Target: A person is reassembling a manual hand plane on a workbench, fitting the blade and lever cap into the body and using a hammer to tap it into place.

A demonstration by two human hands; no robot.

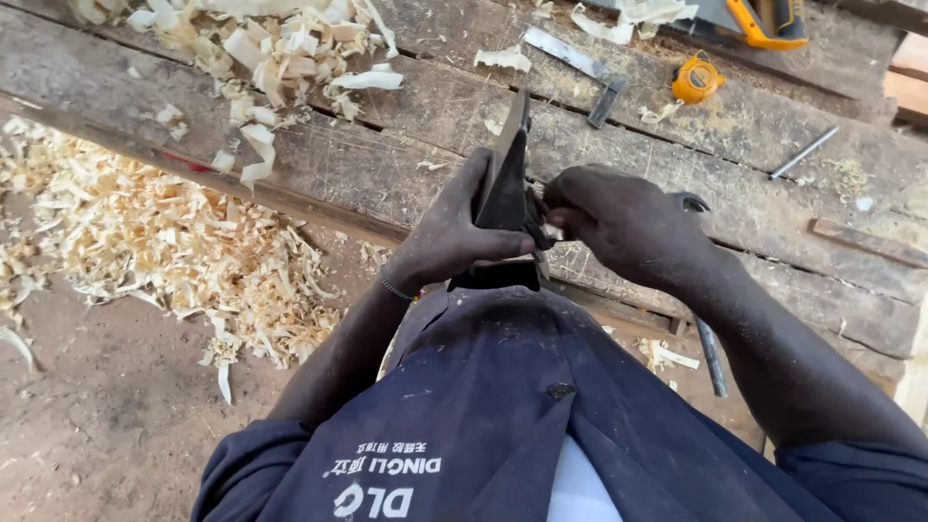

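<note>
- At the centre of the frame the person holds a dark hand plane (507, 184) upright, nose pointing toward the top of the picture, its heel resting against the dark blue work jacket (503, 406).
- The left hand (447, 232) wraps the plane's body from the left; its fingers are closed around it, thumb lying across the lower side.
- The right hand (619, 217) sits at the plane's right side, fingers curled tight and pinching at a small part near the blade; what exactly they grip is hidden behind the knuckles.
- The plane is off the tabletop (406, 135), hanging above its near edge.
- Curled wood shavings (280, 48) lie heaped on the planks at upper left, and a larger drift of shavings on the floor (164, 242) fills the left of the frame.
- At upper right lie a try square (580, 68), a yellow tape measure (696, 79), an orange-and-black tool (768, 19) cut by the top edge, and a thin metal rod (804, 153).
- Likely risks: the right fingertips work close to the cutting iron, so a slip could nick them; the grip is one-handed while the other fiddles, so the plane could twist or drop onto the tabletop edge; loose shavings underfoot look slippery.
</note>
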